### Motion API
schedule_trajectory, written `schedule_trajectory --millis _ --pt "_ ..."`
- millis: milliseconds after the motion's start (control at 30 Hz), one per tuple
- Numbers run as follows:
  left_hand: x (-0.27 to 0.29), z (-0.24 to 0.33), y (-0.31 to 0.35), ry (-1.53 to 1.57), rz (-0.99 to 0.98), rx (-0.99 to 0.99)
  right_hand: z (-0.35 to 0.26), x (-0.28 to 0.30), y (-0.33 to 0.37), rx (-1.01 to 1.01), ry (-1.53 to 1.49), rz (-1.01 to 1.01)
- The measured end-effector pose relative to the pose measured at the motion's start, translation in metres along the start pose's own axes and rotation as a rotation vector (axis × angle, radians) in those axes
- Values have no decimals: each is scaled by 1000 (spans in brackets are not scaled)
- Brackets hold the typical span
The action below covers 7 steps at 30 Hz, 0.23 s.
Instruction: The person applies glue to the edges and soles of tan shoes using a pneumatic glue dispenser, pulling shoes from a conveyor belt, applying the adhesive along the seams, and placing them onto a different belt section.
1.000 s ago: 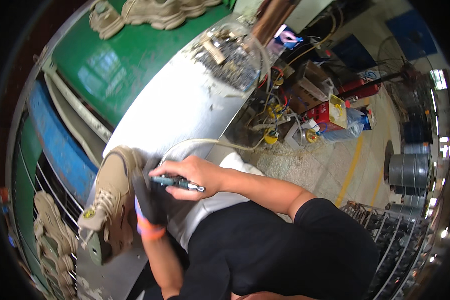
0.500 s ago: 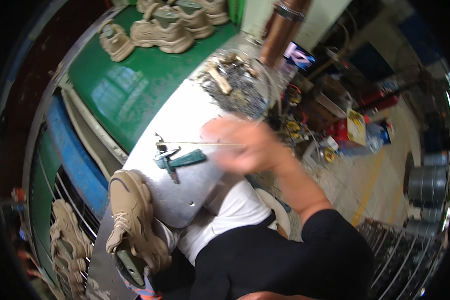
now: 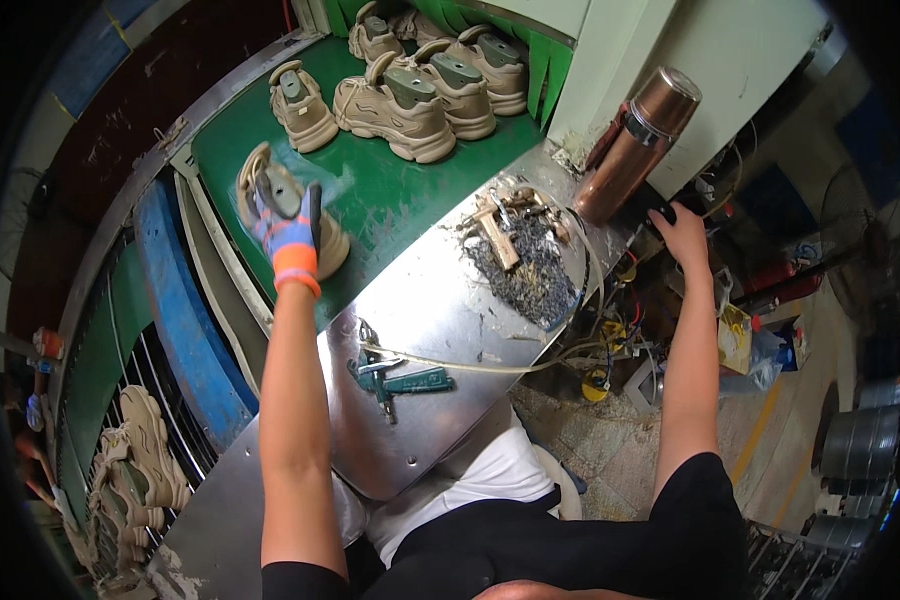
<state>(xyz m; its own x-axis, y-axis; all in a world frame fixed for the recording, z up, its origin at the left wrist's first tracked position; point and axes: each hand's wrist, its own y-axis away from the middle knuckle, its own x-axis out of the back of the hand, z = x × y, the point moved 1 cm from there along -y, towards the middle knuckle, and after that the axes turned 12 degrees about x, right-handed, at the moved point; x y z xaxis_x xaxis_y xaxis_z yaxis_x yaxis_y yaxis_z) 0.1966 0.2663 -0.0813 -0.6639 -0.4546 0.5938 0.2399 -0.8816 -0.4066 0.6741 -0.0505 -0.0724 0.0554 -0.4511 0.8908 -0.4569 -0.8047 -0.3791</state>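
My left hand point(image 3: 292, 225), in a grey and purple glove with an orange cuff, grips a beige sneaker point(image 3: 332, 255) by its opening, over the green belt point(image 3: 390, 210). A grey-green insert shows inside the shoe. At the far right of the metal table, my bare right hand point(image 3: 684, 238) has its fingers at the edge of a dark phone point(image 3: 634, 218), beside a copper-coloured thermos point(image 3: 638, 145). Its fingers partly hide the phone. A green-handled air gun point(image 3: 410, 381) with a thin pale hose lies on the metal tabletop point(image 3: 370, 450) between my arms.
Several beige sneakers point(image 3: 395, 105) stand on the belt's far end. A pile of dark scraps point(image 3: 520, 270) with a small hammer point(image 3: 496, 238) on it sits near the thermos. More sneakers point(image 3: 135, 450) rest on a rack at lower left. Boxes and bottles clutter the right side.
My left hand has carried the sneaker from beside the table's near left edge onto the green belt. My right hand has moved from above the air gun to the phone. The phone's lit screen is now dark.
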Motion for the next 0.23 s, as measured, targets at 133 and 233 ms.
schedule_trajectory --millis 133,233 --pt "-6 -23 -38 485 -471 -94 4 10 51 -234 -392 -3" --pt "37 -52 -9 415 -479 -89 11 18 141 -512 -975 296"
